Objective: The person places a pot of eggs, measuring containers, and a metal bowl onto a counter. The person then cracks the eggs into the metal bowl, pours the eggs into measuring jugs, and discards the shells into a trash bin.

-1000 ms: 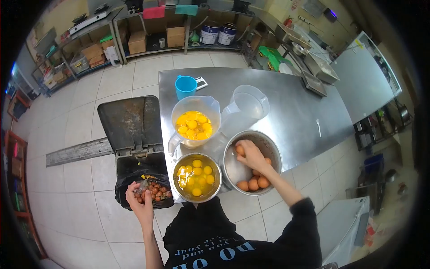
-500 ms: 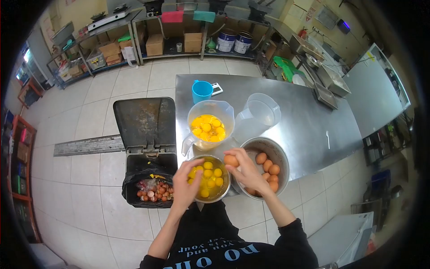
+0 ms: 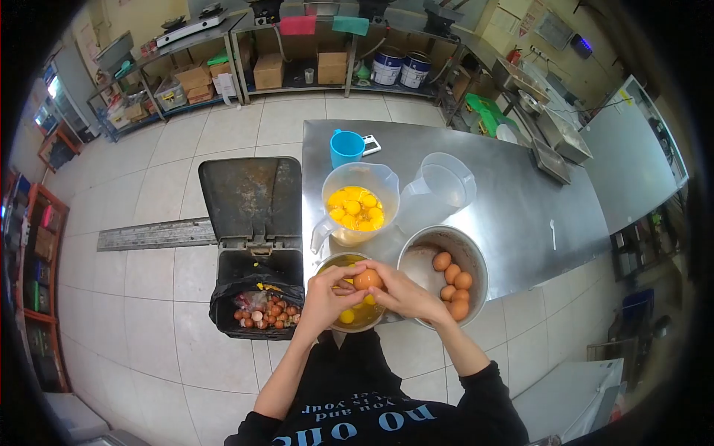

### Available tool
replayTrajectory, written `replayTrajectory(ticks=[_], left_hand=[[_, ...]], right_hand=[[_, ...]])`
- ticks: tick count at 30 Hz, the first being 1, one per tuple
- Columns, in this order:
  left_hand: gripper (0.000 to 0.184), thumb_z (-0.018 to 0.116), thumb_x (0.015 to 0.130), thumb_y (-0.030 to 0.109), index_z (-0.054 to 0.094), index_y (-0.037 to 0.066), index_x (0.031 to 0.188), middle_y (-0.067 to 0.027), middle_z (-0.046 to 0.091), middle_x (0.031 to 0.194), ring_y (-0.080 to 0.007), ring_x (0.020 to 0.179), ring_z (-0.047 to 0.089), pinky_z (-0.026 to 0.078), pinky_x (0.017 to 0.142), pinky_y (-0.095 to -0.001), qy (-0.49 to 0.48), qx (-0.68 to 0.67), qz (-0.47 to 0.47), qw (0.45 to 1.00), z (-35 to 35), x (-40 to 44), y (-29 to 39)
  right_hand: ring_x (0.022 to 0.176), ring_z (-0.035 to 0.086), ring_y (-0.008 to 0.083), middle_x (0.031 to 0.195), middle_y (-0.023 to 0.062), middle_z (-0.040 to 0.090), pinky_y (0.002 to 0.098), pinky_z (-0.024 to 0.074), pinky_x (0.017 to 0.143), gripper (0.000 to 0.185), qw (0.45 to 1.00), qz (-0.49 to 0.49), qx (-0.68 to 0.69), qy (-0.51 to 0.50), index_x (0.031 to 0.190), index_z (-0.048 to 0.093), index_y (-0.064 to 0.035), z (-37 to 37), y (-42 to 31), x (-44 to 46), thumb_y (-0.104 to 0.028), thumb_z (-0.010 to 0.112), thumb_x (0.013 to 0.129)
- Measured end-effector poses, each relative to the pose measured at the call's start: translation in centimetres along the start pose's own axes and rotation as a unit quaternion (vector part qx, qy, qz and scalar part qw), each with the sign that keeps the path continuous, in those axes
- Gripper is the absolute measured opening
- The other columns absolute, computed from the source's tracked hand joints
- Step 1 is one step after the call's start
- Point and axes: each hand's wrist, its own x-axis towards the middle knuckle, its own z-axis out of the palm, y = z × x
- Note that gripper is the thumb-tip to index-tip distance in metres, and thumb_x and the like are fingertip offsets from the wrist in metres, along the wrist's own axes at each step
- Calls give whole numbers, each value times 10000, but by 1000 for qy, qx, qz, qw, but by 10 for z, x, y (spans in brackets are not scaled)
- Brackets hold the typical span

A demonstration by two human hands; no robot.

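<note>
A brown egg [image 3: 367,280] is held between the fingertips of my left hand [image 3: 325,297] and my right hand [image 3: 409,293]. Both hands are closed around it, right above a metal bowl [image 3: 321,269] of egg whites and yolks, which they partly cover. Whether the shell is cracked I cannot tell. Right of the bowl, a deep metal pot [image 3: 483,260] contains several whole brown eggs [image 3: 462,280]. Behind the bowl stands a clear plastic pitcher [image 3: 387,186] with many yolks [image 3: 354,209] in it.
A second clear pitcher [image 3: 446,186], a blue cup [image 3: 346,148] and a small white scale [image 3: 370,145] stand on the steel table [image 3: 513,201]. Left of the table is an open bin [image 3: 256,256] lined with black plastic, holding eggshells [image 3: 275,312]. A white utensil [image 3: 552,234] lies farther right.
My right hand has brought the egg leftward from beside the pot to over the bowl. My left hand has moved in to meet it, and its fingers now touch the egg.
</note>
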Motion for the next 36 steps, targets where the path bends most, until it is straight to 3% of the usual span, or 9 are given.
replayTrajectory(ticks=[2,12,15,20,23,26,28,31,36], left_hand=[[391,731,706,-7,653,11,1089,-103,670,948,-109,743,634,544,696,-236,11,24,-5,1000,1,-2,-2],[395,683,716,2,617,8,1106,-136,651,998,-135,829,634,550,762,-273,6,74,5,997,-16,-7,-16],[485,726,710,62,520,28,1148,-116,625,1018,-177,876,638,534,798,-298,-26,40,19,999,-16,-10,-8],[493,738,715,89,450,27,1111,-136,588,1033,-189,927,615,511,799,-301,46,77,3,996,-12,-35,7],[461,740,714,79,465,51,1084,-135,575,987,-260,941,589,483,817,-360,124,43,-90,987,-58,-68,-25],[467,744,720,128,483,61,1101,-157,550,1087,-318,1081,508,402,926,-427,111,241,-183,947,-102,-97,-92],[478,734,740,188,500,77,1141,-167,509,1183,-341,1186,405,325,981,-461,261,491,-147,818,-106,-112,-121],[511,738,757,263,516,38,1159,-174,546,1146,-342,1165,453,323,995,-433,331,419,-151,832,-123,-117,-120],[523,703,783,201,476,22,1219,-180,477,1248,-325,1199,405,300,1017,-430,403,350,-107,839,-157,-127,-124]], right_hand=[[1136,485,415,1248,241,465,412,379,985,493,1000,-2,-21,-14,1315,336,-27,9,13,6,-151,500,867],[1123,491,382,1151,202,481,402,409,959,456,989,-77,-115,53,1255,425,-37,23,9,11,-11,510,808],[1131,491,360,1157,170,499,392,411,960,480,990,18,-127,58,1241,473,-65,25,-17,7,24,554,776],[1042,544,352,1150,145,530,367,464,884,523,959,-75,-159,221,1189,533,-65,54,-46,-5,12,678,693],[809,608,203,956,82,583,304,499,698,386,957,110,-28,267,1148,547,-36,77,-17,-62,-84,698,795],[602,575,153,772,92,575,267,448,523,312,908,260,88,317,1052,555,-24,122,31,-85,-195,692,829],[482,537,171,731,101,575,276,409,415,358,815,353,368,275,1113,493,6,140,52,-72,-256,601,894],[475,535,181,695,122,576,274,399,394,351,750,312,559,168,1075,479,42,145,86,-51,-269,484,911],[458,538,186,683,136,576,277,396,361,282,778,303,519,180,972,490,64,143,73,-47,-184,409,866]])
